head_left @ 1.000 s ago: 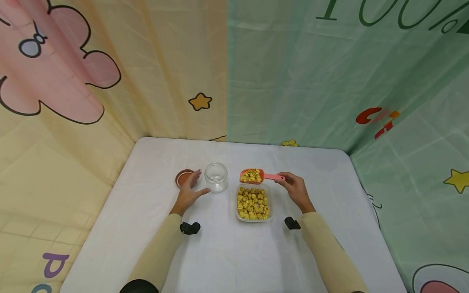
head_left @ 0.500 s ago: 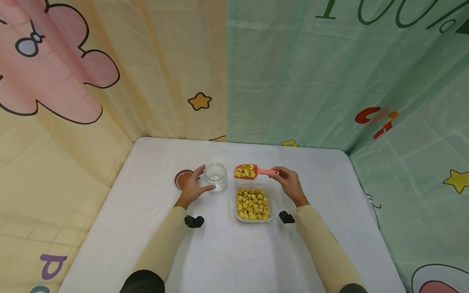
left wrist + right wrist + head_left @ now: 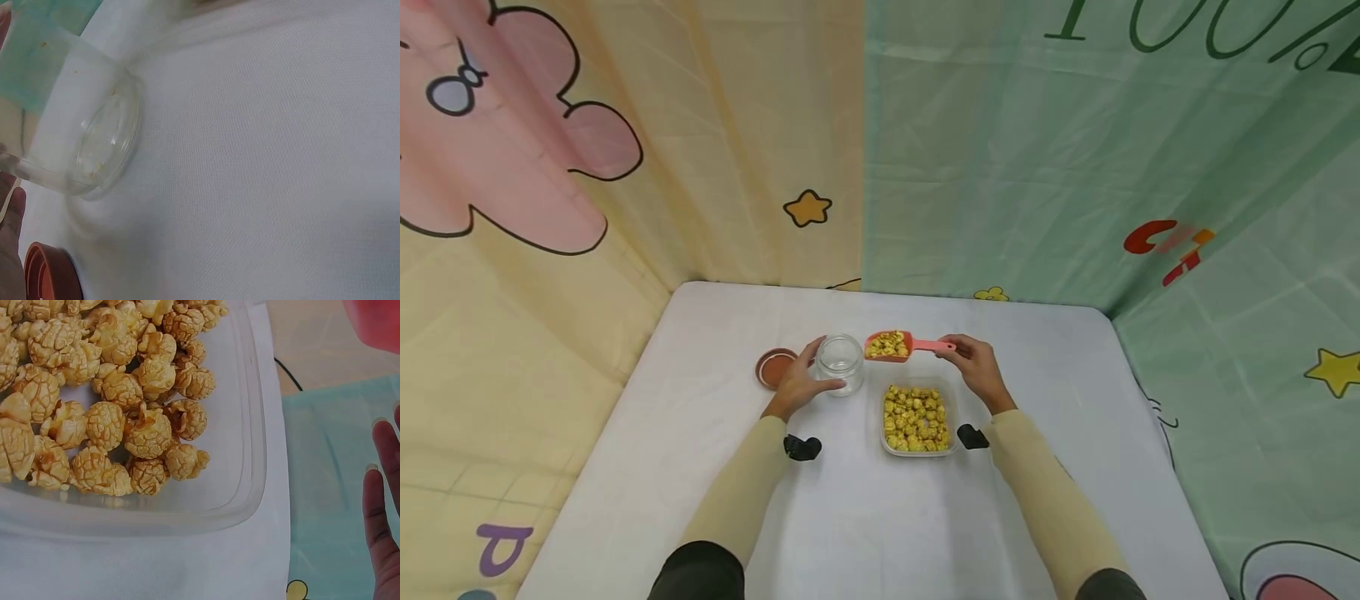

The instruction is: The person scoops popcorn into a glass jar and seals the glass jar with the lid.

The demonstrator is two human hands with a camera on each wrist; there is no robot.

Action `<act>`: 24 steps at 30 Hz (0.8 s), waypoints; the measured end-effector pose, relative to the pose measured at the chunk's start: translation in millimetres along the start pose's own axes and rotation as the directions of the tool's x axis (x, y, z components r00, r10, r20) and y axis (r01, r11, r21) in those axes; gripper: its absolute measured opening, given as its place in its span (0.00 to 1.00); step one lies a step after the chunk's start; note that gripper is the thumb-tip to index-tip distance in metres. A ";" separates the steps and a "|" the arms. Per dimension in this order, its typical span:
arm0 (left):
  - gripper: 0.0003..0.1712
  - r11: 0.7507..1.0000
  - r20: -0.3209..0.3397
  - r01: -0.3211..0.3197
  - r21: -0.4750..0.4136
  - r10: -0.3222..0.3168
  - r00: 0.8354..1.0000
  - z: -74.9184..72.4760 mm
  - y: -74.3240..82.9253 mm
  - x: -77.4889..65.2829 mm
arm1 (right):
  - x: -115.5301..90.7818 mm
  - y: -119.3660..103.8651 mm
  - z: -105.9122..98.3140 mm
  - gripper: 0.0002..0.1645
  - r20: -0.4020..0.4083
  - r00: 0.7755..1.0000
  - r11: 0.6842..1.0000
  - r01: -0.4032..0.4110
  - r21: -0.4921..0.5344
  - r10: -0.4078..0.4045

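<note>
In the head view my left hand (image 3: 797, 387) holds a clear glass jar (image 3: 839, 367) from its left side, thumb at the front and fingers behind. The left wrist view shows the clear jar (image 3: 94, 131) with a few small crumbs at its bottom. My right hand (image 3: 976, 371) pinches the handle of a pink scoop (image 3: 917, 345). Caramel popcorn (image 3: 887, 343) fills the scoop, which is level just right of the jar's mouth. In the right wrist view only a pink edge of the scoop shows.
A clear plastic tub (image 3: 917, 454) of popcorn stands in front of the scoop. The brown round lid (image 3: 772, 368) lies left of the jar, partly behind my left hand. Everything is on a white-covered table (image 3: 880, 533), with printed curtains around its back and sides.
The right hand has carried the loaded scoop left and away from me, from above the tub's far edge to beside the jar. The left hand has moved right and closed round the jar.
</note>
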State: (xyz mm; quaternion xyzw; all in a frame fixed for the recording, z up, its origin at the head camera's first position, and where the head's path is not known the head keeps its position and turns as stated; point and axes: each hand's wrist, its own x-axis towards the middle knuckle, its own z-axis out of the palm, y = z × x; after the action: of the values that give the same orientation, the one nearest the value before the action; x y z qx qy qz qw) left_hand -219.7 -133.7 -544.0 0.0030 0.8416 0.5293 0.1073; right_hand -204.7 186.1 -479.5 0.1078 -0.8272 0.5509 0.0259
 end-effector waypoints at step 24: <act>0.57 0.995 0.010 0.038 -0.087 -0.038 0.999 3.7 -4.2 6.7 | 21.6 19.1 21.4 0.15 -0.008 1.000 1.000 -0.019 -0.012 0.019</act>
State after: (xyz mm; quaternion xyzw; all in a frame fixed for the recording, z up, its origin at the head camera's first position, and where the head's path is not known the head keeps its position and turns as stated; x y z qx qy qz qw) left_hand -225.1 -131.4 -550.6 -0.0156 0.8171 0.5635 0.1208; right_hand -228.1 170.3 -501.7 0.0977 -0.8313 0.5466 0.0243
